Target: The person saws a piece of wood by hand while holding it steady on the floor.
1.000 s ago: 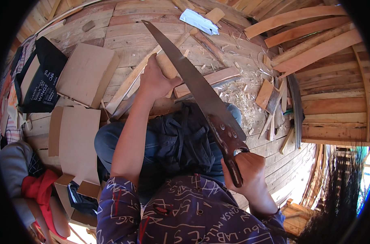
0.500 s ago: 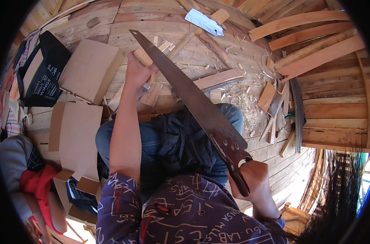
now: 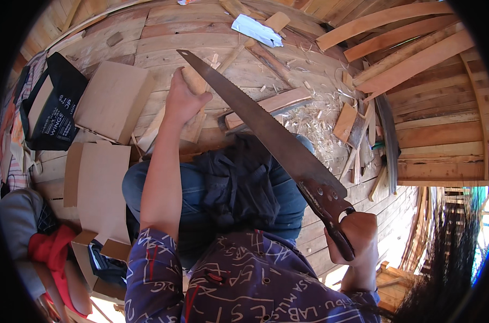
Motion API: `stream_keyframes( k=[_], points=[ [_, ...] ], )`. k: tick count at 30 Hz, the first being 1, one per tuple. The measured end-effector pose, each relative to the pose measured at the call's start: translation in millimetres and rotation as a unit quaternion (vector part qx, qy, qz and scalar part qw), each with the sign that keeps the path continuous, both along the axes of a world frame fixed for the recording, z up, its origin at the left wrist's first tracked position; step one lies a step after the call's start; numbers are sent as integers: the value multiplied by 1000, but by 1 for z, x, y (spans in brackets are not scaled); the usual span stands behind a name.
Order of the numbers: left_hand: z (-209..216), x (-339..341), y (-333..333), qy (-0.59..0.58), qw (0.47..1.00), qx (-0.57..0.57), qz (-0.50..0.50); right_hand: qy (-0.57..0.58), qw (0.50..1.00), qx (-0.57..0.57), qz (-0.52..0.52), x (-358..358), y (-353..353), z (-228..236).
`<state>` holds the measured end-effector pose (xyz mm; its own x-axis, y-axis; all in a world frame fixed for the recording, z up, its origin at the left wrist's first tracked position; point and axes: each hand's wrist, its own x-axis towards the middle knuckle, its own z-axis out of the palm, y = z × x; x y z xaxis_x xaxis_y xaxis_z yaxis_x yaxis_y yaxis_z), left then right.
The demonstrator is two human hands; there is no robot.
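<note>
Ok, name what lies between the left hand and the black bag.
A tan cardboard box and, nearer the left hand, some floorboards, in the head view.

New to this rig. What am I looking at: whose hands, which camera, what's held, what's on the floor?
No robot here: someone is working bare-handed. The view comes from the left of two head-worn fisheye cameras looking down, so straight edges bend. The right hand holds a saw by its handle; the left hand grips a wooden block. Whether saw and block touch isn't clear. On the plank floor lie wood shavings, wood pieces and a pale blue sheet, with cardboard to the left.
</note>
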<state>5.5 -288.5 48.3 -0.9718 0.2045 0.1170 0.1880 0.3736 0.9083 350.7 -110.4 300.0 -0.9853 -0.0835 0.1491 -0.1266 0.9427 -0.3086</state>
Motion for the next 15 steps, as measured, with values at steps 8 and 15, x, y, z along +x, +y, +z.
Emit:
stream_keyframes(
  k=[8,15],
  points=[
    [-2,0,-4,35,999,-7,0,26,1000,1,9,10,3,6],
    [-10,-12,-19,37,999,-28,-25,5,999,4,31,6,2,-4]
  ],
)
